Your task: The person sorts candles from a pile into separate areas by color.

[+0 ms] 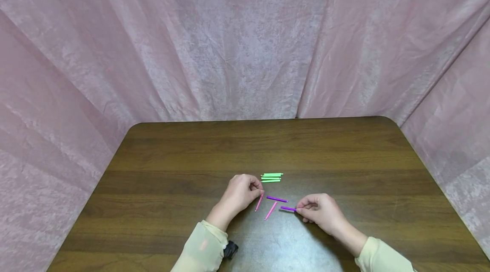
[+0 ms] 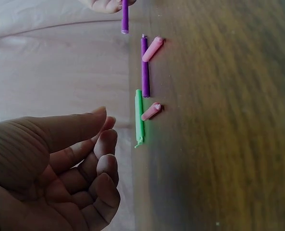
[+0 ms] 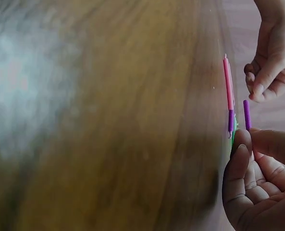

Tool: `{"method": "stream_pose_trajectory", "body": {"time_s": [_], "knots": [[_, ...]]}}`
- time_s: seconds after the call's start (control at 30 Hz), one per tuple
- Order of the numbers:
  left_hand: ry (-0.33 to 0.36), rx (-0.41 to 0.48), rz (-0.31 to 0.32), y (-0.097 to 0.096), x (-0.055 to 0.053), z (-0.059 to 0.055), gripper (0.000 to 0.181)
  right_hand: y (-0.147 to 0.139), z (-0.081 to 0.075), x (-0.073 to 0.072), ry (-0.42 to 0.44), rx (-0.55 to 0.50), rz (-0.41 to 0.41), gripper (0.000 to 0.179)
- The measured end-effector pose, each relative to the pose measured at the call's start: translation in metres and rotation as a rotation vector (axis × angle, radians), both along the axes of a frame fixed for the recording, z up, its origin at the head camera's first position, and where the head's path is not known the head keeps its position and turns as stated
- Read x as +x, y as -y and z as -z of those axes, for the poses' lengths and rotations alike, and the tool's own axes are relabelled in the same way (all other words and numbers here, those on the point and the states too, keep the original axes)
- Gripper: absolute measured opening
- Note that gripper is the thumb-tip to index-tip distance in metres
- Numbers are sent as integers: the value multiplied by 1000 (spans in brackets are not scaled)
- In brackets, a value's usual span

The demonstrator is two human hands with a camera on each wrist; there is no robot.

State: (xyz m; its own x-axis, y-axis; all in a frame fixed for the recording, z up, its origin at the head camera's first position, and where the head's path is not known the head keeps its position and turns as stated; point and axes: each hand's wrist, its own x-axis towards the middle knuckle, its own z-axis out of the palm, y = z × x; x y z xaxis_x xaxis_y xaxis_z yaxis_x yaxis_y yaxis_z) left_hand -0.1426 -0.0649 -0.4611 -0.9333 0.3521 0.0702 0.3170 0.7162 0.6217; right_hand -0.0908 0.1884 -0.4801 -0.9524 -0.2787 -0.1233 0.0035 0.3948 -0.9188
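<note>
My right hand pinches one end of a purple candle between thumb and fingertips. The candle's other end points left, above the table in the right wrist view. Another purple candle lies just beyond it. Two pink candles lie slanted on the table to its left. My left hand hovers by the far end of the leftmost pink candle. In the left wrist view its thumb and loosely bent fingers hold nothing. Several green candles lie side by side past the left fingertips.
The brown wooden table has rounded far corners. Pink velvety curtains hang behind it and along both sides. A small black device sits at the left sleeve. Light glares on the near middle of the tabletop.
</note>
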Motion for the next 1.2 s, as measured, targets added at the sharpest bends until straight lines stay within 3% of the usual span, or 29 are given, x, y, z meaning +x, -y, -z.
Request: {"method": "stream_pose_trajectory", "body": {"time_s": [0.3, 0.63, 1.2], "knots": [[42, 32, 34, -2, 8, 0, 12, -6, -2, -3, 14, -29, 45, 10], [81, 63, 47, -7, 13, 1, 9, -12, -3, -11, -39, 79, 100, 5], [42, 49, 29, -10, 18, 8, 9, -17, -3, -27, -93, 184, 124, 3]]}}
